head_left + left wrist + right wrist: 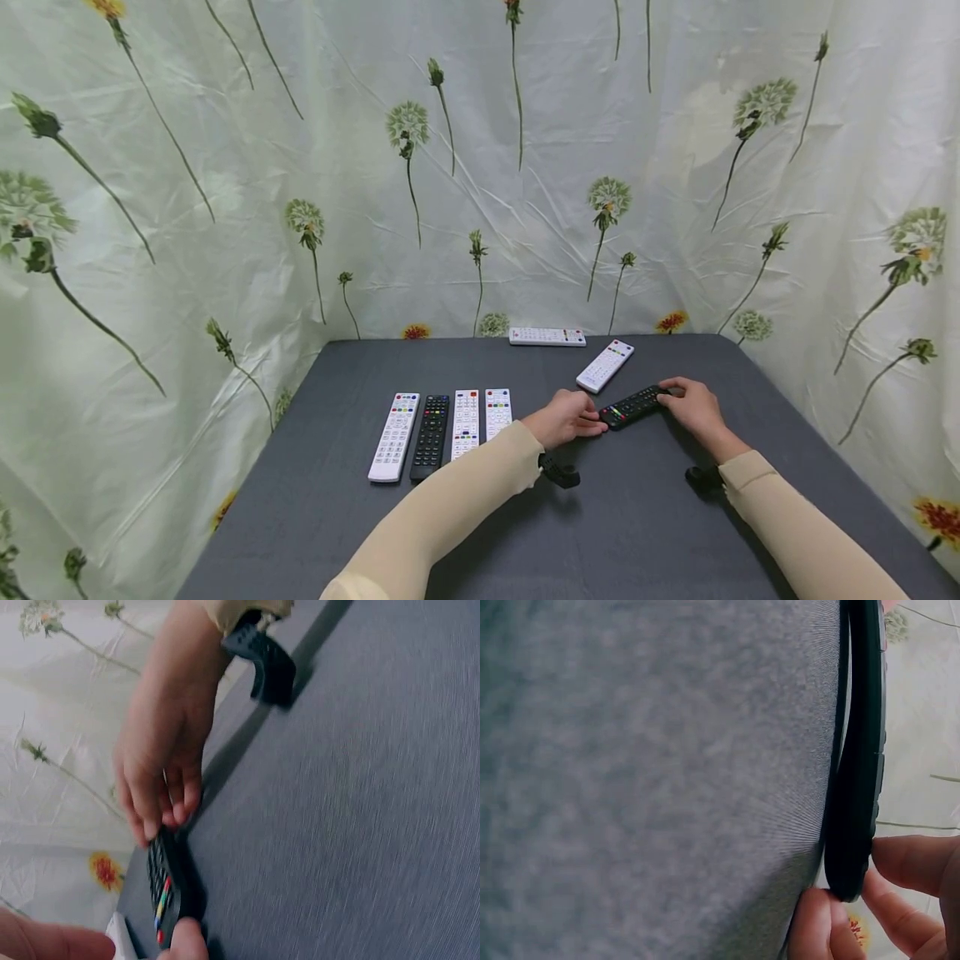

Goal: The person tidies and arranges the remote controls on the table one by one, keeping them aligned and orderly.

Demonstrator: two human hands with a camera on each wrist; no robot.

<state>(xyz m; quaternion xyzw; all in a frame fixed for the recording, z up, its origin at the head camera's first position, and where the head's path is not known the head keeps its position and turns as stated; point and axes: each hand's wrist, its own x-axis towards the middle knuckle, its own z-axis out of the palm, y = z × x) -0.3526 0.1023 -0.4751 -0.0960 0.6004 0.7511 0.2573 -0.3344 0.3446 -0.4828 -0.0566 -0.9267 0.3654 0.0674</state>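
Observation:
A black remote control (634,407) with coloured buttons lies slantwise between both hands, to the right of the table's middle. At its right end, my right hand (696,410) pinches it, thumb on the button face and fingers beneath; the right wrist view shows that end of the remote tipped slightly up from the cloth. My left hand (567,418) holds the opposite end, near the coloured buttons, with the thumb (189,941) against its edge. Just behind this remote, a white remote control (604,367) lies at an angle, near the left hand.
To the left stands a row of remotes: a white one (394,437), a black one (431,437) and two more white ones, partly behind the left sleeve (457,492). Another white remote (547,337) lies along the back edge. A flowered curtain (480,167) surrounds the grey table (300,500).

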